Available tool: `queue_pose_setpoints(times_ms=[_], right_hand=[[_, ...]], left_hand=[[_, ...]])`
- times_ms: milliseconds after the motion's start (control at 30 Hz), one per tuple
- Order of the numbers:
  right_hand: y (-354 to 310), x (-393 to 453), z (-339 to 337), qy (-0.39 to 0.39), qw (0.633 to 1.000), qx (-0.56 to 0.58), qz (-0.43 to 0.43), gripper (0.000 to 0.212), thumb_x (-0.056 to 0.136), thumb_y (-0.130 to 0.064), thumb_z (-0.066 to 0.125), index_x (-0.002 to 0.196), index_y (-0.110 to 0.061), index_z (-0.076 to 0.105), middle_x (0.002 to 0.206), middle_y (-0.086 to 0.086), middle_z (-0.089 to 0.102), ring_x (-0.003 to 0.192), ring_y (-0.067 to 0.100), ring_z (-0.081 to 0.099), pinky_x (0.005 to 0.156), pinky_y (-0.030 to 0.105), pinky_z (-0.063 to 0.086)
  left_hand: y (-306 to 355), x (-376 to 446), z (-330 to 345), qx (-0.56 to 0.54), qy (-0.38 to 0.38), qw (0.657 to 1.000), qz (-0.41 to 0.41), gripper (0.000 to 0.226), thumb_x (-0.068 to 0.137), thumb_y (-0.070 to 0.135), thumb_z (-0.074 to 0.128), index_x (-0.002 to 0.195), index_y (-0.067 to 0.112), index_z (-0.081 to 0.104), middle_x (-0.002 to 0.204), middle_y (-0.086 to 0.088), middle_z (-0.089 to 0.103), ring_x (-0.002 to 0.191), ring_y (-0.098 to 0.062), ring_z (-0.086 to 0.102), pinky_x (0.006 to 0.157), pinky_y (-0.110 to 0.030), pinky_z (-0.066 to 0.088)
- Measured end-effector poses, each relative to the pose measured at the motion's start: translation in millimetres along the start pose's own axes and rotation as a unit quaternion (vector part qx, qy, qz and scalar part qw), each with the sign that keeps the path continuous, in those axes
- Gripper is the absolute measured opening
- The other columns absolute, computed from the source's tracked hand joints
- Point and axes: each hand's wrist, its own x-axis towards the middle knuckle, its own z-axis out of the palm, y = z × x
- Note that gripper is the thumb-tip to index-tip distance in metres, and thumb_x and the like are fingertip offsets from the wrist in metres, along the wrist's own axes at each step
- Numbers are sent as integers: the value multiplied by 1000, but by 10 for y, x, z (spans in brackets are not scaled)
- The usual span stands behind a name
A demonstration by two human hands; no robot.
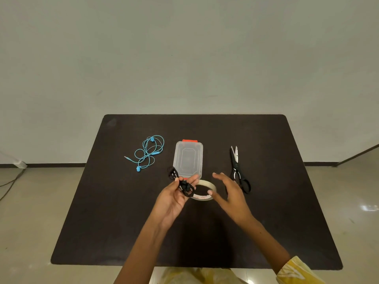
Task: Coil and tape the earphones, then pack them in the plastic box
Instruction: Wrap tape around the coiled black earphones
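Observation:
My left hand [174,196] holds a coiled pair of black earphones [181,182] above the dark table [123,222], its fingers curled round the bundle. Just right of it my right hand [230,193] hovers with fingers spread and holds nothing. A roll of tape [207,186] lies flat between and under the two hands. Behind the tape sits the clear plastic box [188,158] with orange clasps, its lid on. A loose blue pair of earphones [148,152] lies tangled to the box's left.
Black-handled scissors [238,171] lie to the right of the box, blades pointing away from me. The table's front edge is close to my body. Beyond the table are a pale wall and a tiled floor with a cable at far left.

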Motion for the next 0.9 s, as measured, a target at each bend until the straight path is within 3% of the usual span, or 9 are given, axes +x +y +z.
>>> queue_pose_setpoints(times_ms=[67, 133, 300, 467, 700, 833, 900], right_hand=[[-9, 16, 3, 4, 999, 39, -29, 24, 90, -25, 63, 113, -19, 61, 110, -10, 65, 109, 13, 60, 91, 32, 50], [-42, 31, -8, 18, 996, 51, -68, 15, 91, -22, 61, 105, -16, 66, 93, -9, 66, 83, 8, 63, 70, 28, 52], [-137, 71, 7, 57, 980, -145, -127, 14, 83, -24, 69, 97, -23, 72, 83, -6, 68, 69, 10, 63, 55, 28, 50], [-76, 181, 71, -27, 979, -197, -41, 11, 83, -29, 65, 89, -26, 74, 85, -6, 70, 77, 13, 64, 60, 23, 42], [145, 200, 16, -57, 984, -168, 14, 14, 78, -31, 70, 91, -30, 74, 92, -8, 73, 86, 13, 67, 71, 31, 52], [330, 177, -133, -140, 968, -204, 45, 63, 69, -26, 79, 127, -28, 56, 119, -6, 64, 109, 16, 60, 84, 31, 49], [470, 164, -186, -178, 944, -269, 73, 75, 72, -18, 76, 138, -24, 44, 132, -1, 52, 120, 21, 52, 90, 36, 47]], left_hand=[[25, -1, -14, -11, 8, 1000, -13, 32, 103, 15, 30, 86, 5, 55, 113, -31, 63, 106, -32, 65, 96, -39, 50], [47, -5, -26, -27, 18, 999, -17, 32, 103, 15, 29, 86, 5, 54, 117, -33, 60, 113, -34, 60, 101, -42, 44], [95, -41, -10, -12, 2, 1000, -3, 32, 102, 13, 31, 84, 3, 55, 113, -34, 61, 107, -35, 64, 94, -44, 52], [107, -102, 128, 31, -59, 998, -6, 24, 98, 13, 37, 88, 4, 57, 115, -34, 61, 112, -36, 62, 93, -39, 53], [93, -211, 264, 98, -84, 991, 33, 18, 93, 18, 45, 91, 7, 59, 117, -29, 63, 116, -34, 60, 101, -39, 43], [-23, -277, 346, 133, -93, 986, 31, 20, 96, 18, 42, 91, 7, 59, 117, -25, 65, 115, -31, 61, 93, -36, 49], [-70, -293, 385, 157, -92, 983, 29, 21, 97, 17, 41, 90, 8, 58, 116, -24, 65, 114, -30, 61, 94, -37, 47]])
